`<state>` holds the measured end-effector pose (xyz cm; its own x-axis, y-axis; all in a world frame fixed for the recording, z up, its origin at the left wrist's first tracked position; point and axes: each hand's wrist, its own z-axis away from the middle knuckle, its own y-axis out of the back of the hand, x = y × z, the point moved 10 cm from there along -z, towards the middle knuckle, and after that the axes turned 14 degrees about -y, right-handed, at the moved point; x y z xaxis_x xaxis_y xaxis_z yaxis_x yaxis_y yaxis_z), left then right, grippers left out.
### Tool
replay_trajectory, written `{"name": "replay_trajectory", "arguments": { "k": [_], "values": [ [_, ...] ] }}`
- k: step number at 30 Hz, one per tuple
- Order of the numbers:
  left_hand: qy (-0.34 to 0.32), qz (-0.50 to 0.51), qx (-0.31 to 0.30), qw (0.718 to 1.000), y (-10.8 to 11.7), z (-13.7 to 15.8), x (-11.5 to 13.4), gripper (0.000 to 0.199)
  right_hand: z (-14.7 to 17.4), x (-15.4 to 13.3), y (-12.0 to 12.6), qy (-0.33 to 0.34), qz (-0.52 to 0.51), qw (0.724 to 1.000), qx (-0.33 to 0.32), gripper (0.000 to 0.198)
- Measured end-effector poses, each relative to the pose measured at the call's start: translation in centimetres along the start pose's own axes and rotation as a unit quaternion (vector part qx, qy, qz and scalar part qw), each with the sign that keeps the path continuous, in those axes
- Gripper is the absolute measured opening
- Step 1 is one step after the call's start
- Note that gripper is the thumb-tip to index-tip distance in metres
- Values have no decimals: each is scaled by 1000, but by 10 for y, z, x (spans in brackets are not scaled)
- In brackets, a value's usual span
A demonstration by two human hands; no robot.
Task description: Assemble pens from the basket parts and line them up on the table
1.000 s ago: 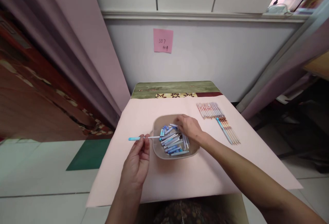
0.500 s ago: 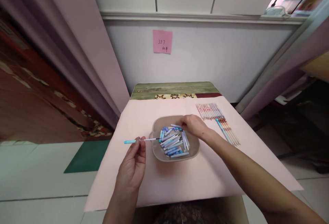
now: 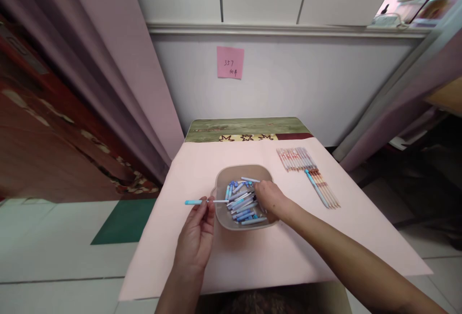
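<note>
Pinched between the fingertips of my left hand [image 3: 197, 234] is a partly assembled pen [image 3: 193, 202], a light blue barrel with a thin white refill sticking out to the right. The refill's tip reaches over the left rim of a grey-beige plastic container [image 3: 223, 218]. Inside lie many loose pen parts [image 3: 241, 203]: blue and lavender barrels, white refills, small blue caps. My right hand [image 3: 270, 198] dips into the container's right side, fingers curled down among the parts. Its fingertips are hidden, so anything in them cannot be made out.
Right of the container, a row of finished-looking pens [image 3: 296, 158] lies side by side on the pink-covered table [image 3: 173, 256]. Nearer, a light blue pen [image 3: 317, 190] rests beside several cream-and-brown pens [image 3: 327, 190]. A pink note [image 3: 230, 63] is stuck on the wall behind.
My right hand has moved from the container's far right rim down and nearer, into its right side. The left hand with the pen has shifted slightly right in view; the camera has tilted a little.
</note>
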<state>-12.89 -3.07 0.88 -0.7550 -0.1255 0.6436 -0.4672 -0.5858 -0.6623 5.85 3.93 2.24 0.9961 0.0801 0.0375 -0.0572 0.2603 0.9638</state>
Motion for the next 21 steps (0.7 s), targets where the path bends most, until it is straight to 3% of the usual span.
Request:
{"name": "replay_trajectory", "arguments": {
  "k": [4, 10, 21],
  "values": [
    [-7, 4, 9, 1000, 1, -1, 6, 22, -10, 13, 11, -26, -18, 999, 19, 23],
    [-12, 9, 14, 1000, 0, -7, 10, 23, -21, 24, 16, -46, -51, 997, 34, 23],
    [11, 21, 60, 998, 9, -12, 15, 22, -29, -38, 19, 68, -84, 994, 35, 23]
  ]
}}
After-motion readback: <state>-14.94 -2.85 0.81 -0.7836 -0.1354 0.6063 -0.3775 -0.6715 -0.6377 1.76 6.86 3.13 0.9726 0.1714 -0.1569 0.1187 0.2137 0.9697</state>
